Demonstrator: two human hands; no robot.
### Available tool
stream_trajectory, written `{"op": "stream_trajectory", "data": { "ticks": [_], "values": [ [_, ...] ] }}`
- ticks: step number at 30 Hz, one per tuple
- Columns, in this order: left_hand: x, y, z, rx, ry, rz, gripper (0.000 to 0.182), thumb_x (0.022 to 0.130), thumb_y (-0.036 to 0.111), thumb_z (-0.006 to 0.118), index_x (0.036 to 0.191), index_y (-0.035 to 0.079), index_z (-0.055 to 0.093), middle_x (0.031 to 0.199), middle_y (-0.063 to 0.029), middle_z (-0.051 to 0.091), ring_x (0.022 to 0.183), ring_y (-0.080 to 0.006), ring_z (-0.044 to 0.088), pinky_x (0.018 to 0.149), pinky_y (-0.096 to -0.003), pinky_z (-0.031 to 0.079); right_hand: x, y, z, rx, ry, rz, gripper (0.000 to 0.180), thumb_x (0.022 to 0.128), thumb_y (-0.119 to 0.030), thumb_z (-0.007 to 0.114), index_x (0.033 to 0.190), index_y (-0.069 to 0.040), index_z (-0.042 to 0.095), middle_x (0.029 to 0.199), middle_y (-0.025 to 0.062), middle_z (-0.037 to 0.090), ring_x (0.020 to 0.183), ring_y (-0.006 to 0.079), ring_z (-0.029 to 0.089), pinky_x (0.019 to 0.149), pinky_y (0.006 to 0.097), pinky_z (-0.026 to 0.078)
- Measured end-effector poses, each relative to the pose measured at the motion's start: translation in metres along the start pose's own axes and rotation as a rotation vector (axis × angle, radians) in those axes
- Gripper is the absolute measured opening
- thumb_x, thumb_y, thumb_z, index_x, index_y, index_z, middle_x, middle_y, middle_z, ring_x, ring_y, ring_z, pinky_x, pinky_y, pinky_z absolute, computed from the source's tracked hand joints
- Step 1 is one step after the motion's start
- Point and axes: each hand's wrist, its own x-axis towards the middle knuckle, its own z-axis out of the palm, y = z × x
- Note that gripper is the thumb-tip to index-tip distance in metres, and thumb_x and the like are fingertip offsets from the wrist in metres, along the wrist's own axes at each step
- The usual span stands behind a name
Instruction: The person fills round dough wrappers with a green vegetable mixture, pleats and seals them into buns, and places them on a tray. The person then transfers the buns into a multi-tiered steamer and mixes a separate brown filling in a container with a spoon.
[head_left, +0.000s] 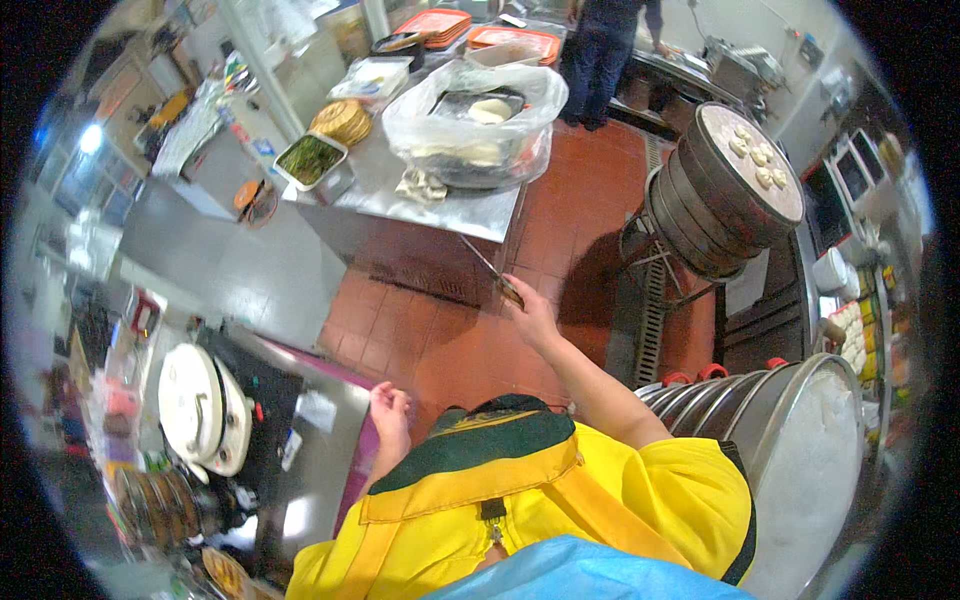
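My right hand (534, 319) grips the handle of a thin, long-bladed tool (484, 260), perhaps a knife, over the tiled floor. Its tip points toward the front edge of a steel table (480, 214). On that table a clear plastic bag (409, 127) surrounds a dark container with a pale, round dough-like piece (491, 112) on top. Beside it are a metal pan of chopped greens (308, 160) and a crumpled cloth (421, 185). My left hand (390, 412) holds nothing, its fingers loosely curled, near the edge of the left counter (319, 465).
Stacked steamers (705, 202) topped with several pale buns (759, 154) stand on a frame at right. More large steamers (795, 442) are close by my right elbow. A white lidded appliance (191, 401) sits on the left counter. Another person (600, 60) stands beyond the table, near orange trays (517, 41).
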Motion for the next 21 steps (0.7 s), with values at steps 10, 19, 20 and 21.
{"op": "stream_trajectory", "data": {
  "ticks": [10, 19, 20, 21],
  "values": [
    [0.140, -0.048, 0.082, 0.193, -0.280, -0.245, 0.026, 0.079, -0.007, 0.064, 0.103, 0.002, 0.055, 0.083, -0.0067, 0.062, 0.072, -0.0124, 0.060, 0.064, -0.0249, 0.049, 0.138, 0.093, -0.055, 0.149, 0.157, 0.112, 0.046, 0.085, -0.016, 0.060, 0.130, -0.009, 0.051, 0.114, 0.0132, 0.064, 0.103, 0.0231, 0.062, 0.089, 0.0341, 0.048],
    [0.297, -0.019, 0.331, 0.395, -0.884, -0.107, 0.013, 0.093, 0.008, 0.053, 0.103, 0.000, 0.055, 0.084, -0.0079, 0.064, 0.076, -0.0139, 0.062, 0.065, -0.0246, 0.048, 0.181, 0.153, -0.278, 0.332, 0.843, 0.227, 0.041, 0.088, -0.014, 0.061, 0.126, -0.002, 0.054, 0.096, 0.0032, 0.065, 0.071, 0.0079, 0.054, 0.063, 0.0232, 0.046],
    [0.304, -0.014, 0.366, 0.339, -0.930, -0.107, 0.014, 0.095, 0.009, 0.051, 0.104, -0.001, 0.055, 0.085, -0.0084, 0.065, 0.077, -0.0140, 0.063, 0.066, -0.0247, 0.048, 0.178, 0.151, -0.318, 0.309, 0.960, 0.153, 0.031, 0.088, -0.012, 0.060, 0.117, -0.003, 0.057, 0.090, 0.0015, 0.064, 0.070, 0.0077, 0.053, 0.062, 0.0225, 0.045],
    [0.309, -0.010, 0.401, 0.289, -0.988, -0.155, 0.014, 0.095, 0.008, 0.049, 0.105, -0.001, 0.055, 0.086, -0.0090, 0.065, 0.079, -0.0148, 0.063, 0.068, -0.0254, 0.049, 0.179, 0.149, -0.358, 0.312, 1.151, 0.126, 0.018, 0.086, -0.009, 0.060, 0.104, -0.005, 0.060, 0.086, 0.0014, 0.063, 0.069, 0.0079, 0.054, 0.060, 0.0223, 0.045]
  ]
}}
